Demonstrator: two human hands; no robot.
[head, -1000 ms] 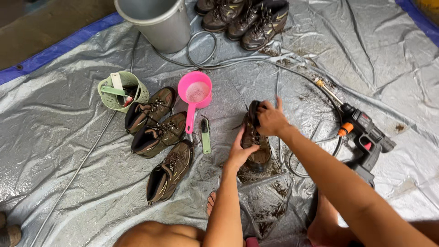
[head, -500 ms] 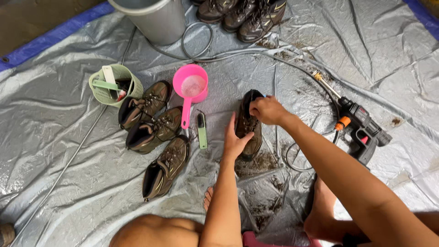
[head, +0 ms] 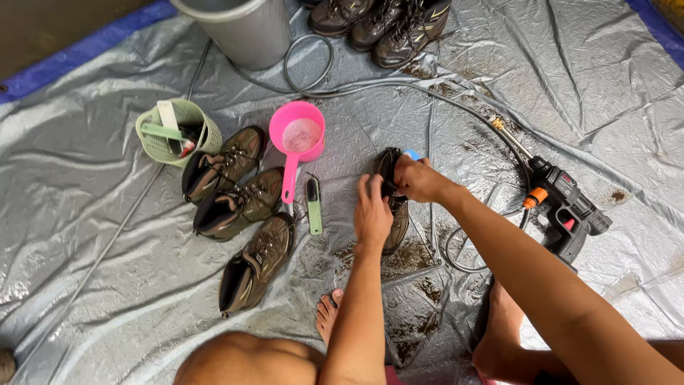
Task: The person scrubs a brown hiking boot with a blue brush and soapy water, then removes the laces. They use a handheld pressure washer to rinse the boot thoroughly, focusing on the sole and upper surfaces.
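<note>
A muddy brown boot (head: 396, 222) lies on the grey tarp (head: 100, 235) in front of me. My left hand (head: 372, 212) grips its side and my right hand (head: 415, 178) holds its top end, where a small blue thing (head: 412, 153) shows behind the fingers. Three more brown boots (head: 239, 203) lie in a row to the left. A green-handled brush (head: 314, 204) rests between them and the held boot. A pink scoop (head: 297, 139) with water in it sits just beyond the brush.
A green basket (head: 174, 132) with brushes stands at the left, a grey bucket (head: 239, 27) at the top. Three boots (head: 377, 21) lie at the top edge. A black and red spray gun (head: 566, 207) with hose (head: 456, 107) lies right. Mud patches (head: 413, 260) spot the tarp near my feet (head: 328, 317).
Both hands have shifted on the muddy boot: the left has slid up its side, the right has closed over its top end. The view has drifted slightly.
</note>
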